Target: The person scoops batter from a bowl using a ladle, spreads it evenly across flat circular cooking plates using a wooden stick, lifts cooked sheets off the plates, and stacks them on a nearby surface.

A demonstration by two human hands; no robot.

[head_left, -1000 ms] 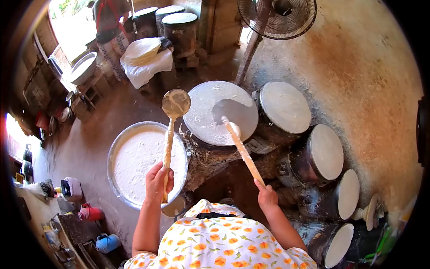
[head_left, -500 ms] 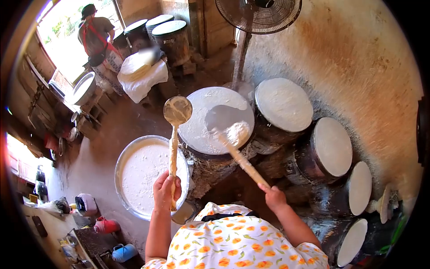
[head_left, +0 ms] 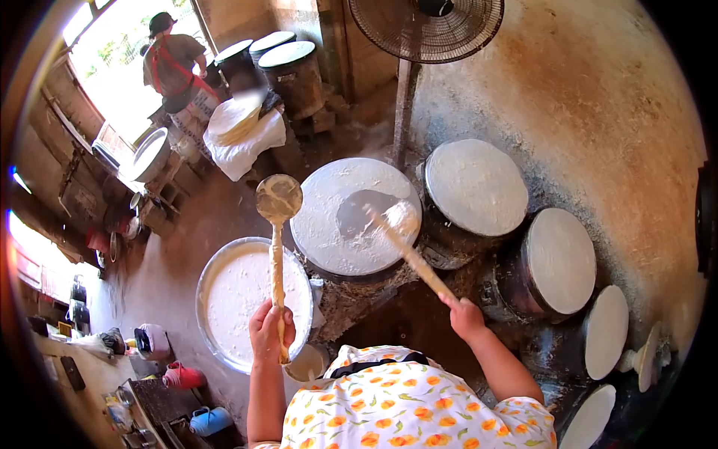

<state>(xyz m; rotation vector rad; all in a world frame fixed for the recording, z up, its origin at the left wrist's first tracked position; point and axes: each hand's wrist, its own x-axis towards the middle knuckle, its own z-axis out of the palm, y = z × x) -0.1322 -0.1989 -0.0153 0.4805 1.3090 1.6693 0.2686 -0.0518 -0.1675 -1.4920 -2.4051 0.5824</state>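
My left hand (head_left: 270, 329) is closed on the handle of a ladle (head_left: 279, 199), held upright over the near side of a basin (head_left: 218, 346) of white batter. My right hand (head_left: 464, 317) grips a wooden stick (head_left: 419, 263) that slants up and left. Its blurred far end is over the round griddle (head_left: 325, 224), beside a white heap (head_left: 402, 218) of batter. A bare grey patch shows left of the heap; white batter coats much of the rest. Whether the stick touches the surface I cannot tell.
More white-topped drums (head_left: 476, 187) curve down the right side. A fan (head_left: 426, 26) stands at the top. Back left, a stack of round sheets (head_left: 235, 118) lies on white cloth, near a person (head_left: 176, 71) in red straps. A red jug (head_left: 182, 376) is at lower left.
The stick's tip has shifted over the griddle, and a white heap has gathered right of the bare patch. The view has turned, bringing the person at the back left more fully into sight.
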